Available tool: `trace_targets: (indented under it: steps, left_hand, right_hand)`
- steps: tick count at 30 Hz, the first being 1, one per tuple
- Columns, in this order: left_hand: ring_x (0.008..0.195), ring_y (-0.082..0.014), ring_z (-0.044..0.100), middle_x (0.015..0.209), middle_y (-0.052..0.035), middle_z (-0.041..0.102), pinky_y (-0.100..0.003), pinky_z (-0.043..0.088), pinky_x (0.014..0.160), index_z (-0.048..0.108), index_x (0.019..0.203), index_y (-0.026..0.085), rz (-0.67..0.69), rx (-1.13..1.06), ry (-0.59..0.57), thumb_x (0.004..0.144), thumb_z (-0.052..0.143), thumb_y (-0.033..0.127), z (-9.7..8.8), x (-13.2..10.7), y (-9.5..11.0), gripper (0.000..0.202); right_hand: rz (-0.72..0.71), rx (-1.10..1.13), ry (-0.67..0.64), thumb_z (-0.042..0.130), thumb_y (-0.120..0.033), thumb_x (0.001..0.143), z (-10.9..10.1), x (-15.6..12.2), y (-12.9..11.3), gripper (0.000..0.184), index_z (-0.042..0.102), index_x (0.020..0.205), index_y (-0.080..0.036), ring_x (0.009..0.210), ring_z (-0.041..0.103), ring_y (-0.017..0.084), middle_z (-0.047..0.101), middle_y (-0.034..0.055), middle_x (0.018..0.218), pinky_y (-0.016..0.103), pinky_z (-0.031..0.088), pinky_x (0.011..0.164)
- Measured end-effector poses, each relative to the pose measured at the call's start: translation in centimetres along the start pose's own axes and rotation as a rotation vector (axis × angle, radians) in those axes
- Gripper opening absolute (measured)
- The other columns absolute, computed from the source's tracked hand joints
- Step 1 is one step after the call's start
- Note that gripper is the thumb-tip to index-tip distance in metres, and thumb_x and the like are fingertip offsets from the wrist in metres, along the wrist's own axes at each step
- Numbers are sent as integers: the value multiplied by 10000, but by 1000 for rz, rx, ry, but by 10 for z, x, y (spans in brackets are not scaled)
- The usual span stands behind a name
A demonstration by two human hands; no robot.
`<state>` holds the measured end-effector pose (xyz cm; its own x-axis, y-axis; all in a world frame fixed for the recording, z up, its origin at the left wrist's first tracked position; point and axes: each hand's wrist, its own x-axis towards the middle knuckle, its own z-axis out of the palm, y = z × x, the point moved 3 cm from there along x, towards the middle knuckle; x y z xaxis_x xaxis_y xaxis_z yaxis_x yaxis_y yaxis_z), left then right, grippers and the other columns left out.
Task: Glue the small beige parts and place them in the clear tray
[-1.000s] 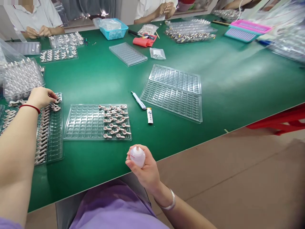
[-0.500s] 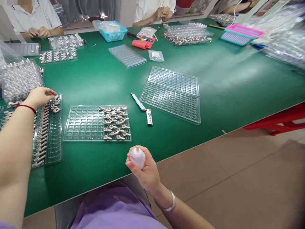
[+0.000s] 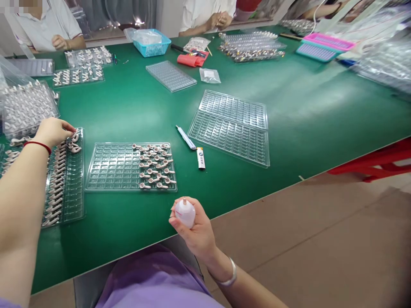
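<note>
My left hand [image 3: 55, 131] reaches over the far end of a clear plastic tray [image 3: 73, 201]. Its thumb and fingers pinch together on a small white earbud-shaped part [image 3: 75, 137], partly hidden by the fingertips. A similar loose part [image 3: 74, 148] lies just below it, and a long row of such parts [image 3: 55, 192] fills the tray's neighbouring column. My right hand [image 3: 197, 231] is closed around a small white squeeze bottle [image 3: 185, 214], its narrow nozzle pointing up, close to the table's front edge. Between my hands lies another clear tray [image 3: 112, 167], with white parts [image 3: 157, 167] in its right portion.
A pale blue pen-like tool [image 3: 185, 137] and a lighter [image 3: 201, 158] lie right of the middle tray. Farther off are two overlapping clear trays [image 3: 231, 124], a blue basket [image 3: 151, 49] and filled trays [image 3: 28, 107]. Co-workers' hands [image 3: 221, 20] show across the table.
My left fingertips have drawn together and lowered slightly onto the part at the tray's far end. My right hand keeps the bottle in place. One hand of the co-worker at far left is no longer visible.
</note>
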<state>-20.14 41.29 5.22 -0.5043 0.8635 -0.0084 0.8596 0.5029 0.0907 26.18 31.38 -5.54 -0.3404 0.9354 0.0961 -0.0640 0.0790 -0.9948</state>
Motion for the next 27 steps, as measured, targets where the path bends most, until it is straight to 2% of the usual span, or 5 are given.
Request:
trace_targets:
  steps: [6, 11, 16, 21, 27]
  left_hand:
    - [808, -163, 617, 715, 64, 736, -241, 456, 788, 748, 1019, 213, 31, 0, -83, 753, 701, 248, -4, -5, -5, 273]
    - [882, -192, 637, 919, -24, 741, -256, 465, 846, 778, 924, 187, 137, 37, -232, 722, 755, 255, -1, -9, -1, 214]
    - [1193, -283, 514, 1318, -131, 572, -335, 404, 1031, 717, 1136, 171, 203, 98, -236, 529, 903, 413, 4, -16, -1, 680]
    - [1099, -280, 522, 1271, -154, 554, -359, 411, 998, 603, 1295, 86, 250, 146, -264, 507, 876, 570, 4, -19, -7, 965]
    - [834, -169, 513, 1005, -46, 530, -286, 440, 870, 651, 1217, 73, 294, 178, -257, 611, 858, 410, 3, -18, -4, 723]
  right_hand:
    - [0, 0, 12, 762, -427, 790, 0, 0, 1, 363, 569, 1041, -249, 631, 565, 123, 600, 1, 829, 246, 517, 552]
    - [-3, 2, 9, 760, -412, 795, 0, 0, 0, 352, 571, 1043, -250, 634, 573, 124, 606, 1, 826, 244, 512, 557]
    - [-13, 7, 10, 760, -398, 797, 1, 0, -1, 340, 574, 1039, -250, 625, 563, 118, 602, -4, 817, 238, 502, 553]
    - [-17, 8, 9, 754, -398, 802, 0, -1, -1, 331, 575, 1037, -248, 628, 561, 114, 597, -7, 819, 235, 497, 560]
    - [-12, 4, 11, 752, -415, 801, 0, 0, 0, 337, 577, 1038, -253, 631, 564, 121, 599, -6, 820, 244, 501, 562]
